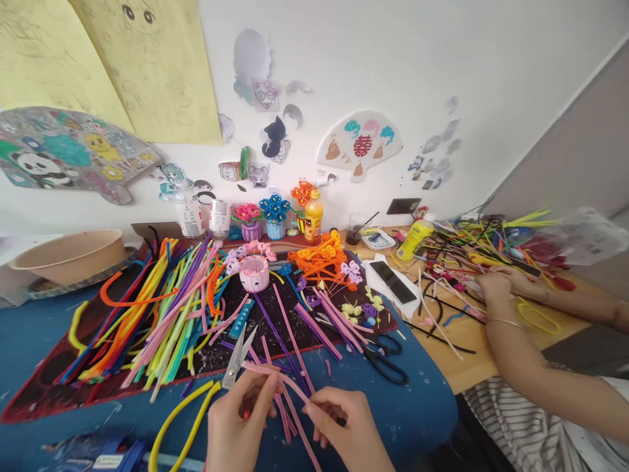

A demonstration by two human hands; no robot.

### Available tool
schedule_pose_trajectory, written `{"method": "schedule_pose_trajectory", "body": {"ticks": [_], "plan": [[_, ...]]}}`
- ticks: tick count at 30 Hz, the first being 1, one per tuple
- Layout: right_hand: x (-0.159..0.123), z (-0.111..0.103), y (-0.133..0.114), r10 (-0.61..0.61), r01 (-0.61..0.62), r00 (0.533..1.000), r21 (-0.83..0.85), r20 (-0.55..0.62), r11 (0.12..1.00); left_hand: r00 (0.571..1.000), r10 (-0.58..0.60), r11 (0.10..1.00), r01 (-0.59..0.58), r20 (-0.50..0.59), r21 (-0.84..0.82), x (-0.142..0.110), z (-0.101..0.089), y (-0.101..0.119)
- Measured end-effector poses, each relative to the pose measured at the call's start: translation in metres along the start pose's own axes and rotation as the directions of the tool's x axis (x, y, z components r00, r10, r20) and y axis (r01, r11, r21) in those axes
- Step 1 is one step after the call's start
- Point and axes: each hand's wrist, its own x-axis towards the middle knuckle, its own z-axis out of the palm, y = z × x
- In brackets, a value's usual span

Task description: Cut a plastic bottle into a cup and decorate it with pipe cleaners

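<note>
Near the front of the table, my left hand [240, 413] pinches a pink pipe cleaner [292, 385] close to one end, thumb against forefinger. The pipe cleaner arches over to my right hand [341, 419], whose thumb and fingers are closed on it further along. Just beyond my left hand lie scissors [234, 360] with yellow handles, their blades apart. More pink pipe cleaners [289, 321] and a few purple ones [270, 318] lie in front of both hands. A small pink pot [254, 274] with pink and lilac flowers stands further back.
Bundled coloured pipe cleaners [162, 308] cover the dark mat's left side. Black-handled scissors [386, 360] lie right; a blue tool [98, 452], partly cut off, lies lower left. Flower pots [275, 226] and an orange bottle [313, 219] line the wall. Another person's arms [506, 328] work at right.
</note>
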Motion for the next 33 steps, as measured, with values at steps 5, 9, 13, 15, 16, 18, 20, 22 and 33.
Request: {"method": "schedule_pose_trajectory", "body": {"ticks": [5, 9, 13, 15, 16, 18, 20, 22, 33], "plan": [[0.005, 0.001, -0.003, -0.025, 0.023, 0.999, -0.059, -0.022, 0.998, 1.000, -0.010, 0.999, 0.012, 0.025, -0.052, 0.004, 0.003, 0.004], [0.008, 0.002, -0.004, -0.101, 0.092, 0.993, -0.147, -0.053, 0.985, 0.998, 0.015, 0.998, -0.012, 0.053, -0.054, 0.007, 0.005, 0.002], [0.010, 0.004, -0.007, -0.149, 0.137, 0.987, -0.156, -0.064, 0.978, 0.996, 0.025, 0.999, -0.021, 0.081, -0.047, 0.009, 0.008, 0.002], [0.010, 0.005, -0.008, -0.180, 0.166, 0.980, -0.159, -0.080, 0.973, 0.995, 0.033, 0.998, -0.028, 0.089, -0.054, 0.011, 0.010, 0.004], [0.011, 0.006, -0.008, -0.203, 0.185, 0.975, -0.172, -0.093, 0.967, 0.996, 0.039, 0.998, -0.034, 0.084, -0.059, 0.011, 0.010, 0.005], [0.011, 0.006, -0.007, -0.259, 0.228, 0.958, -0.227, -0.120, 0.947, 0.998, 0.048, 0.997, -0.044, 0.049, -0.069, 0.012, 0.011, 0.008], [0.011, 0.006, -0.005, -0.314, 0.262, 0.939, -0.298, -0.142, 0.918, 0.999, 0.035, 0.996, -0.035, 0.003, -0.078, 0.012, 0.009, 0.010], [0.011, 0.005, -0.003, -0.350, 0.280, 0.924, -0.350, -0.154, 0.894, 1.000, 0.016, 0.997, -0.018, -0.023, -0.080, 0.012, 0.007, 0.010], [0.008, -0.016, -0.022, -0.484, 0.362, 0.853, -0.449, -0.194, 0.817, 0.998, 0.041, 0.971, -0.052, -0.053, -0.233, 0.019, 0.016, 0.030]]}}
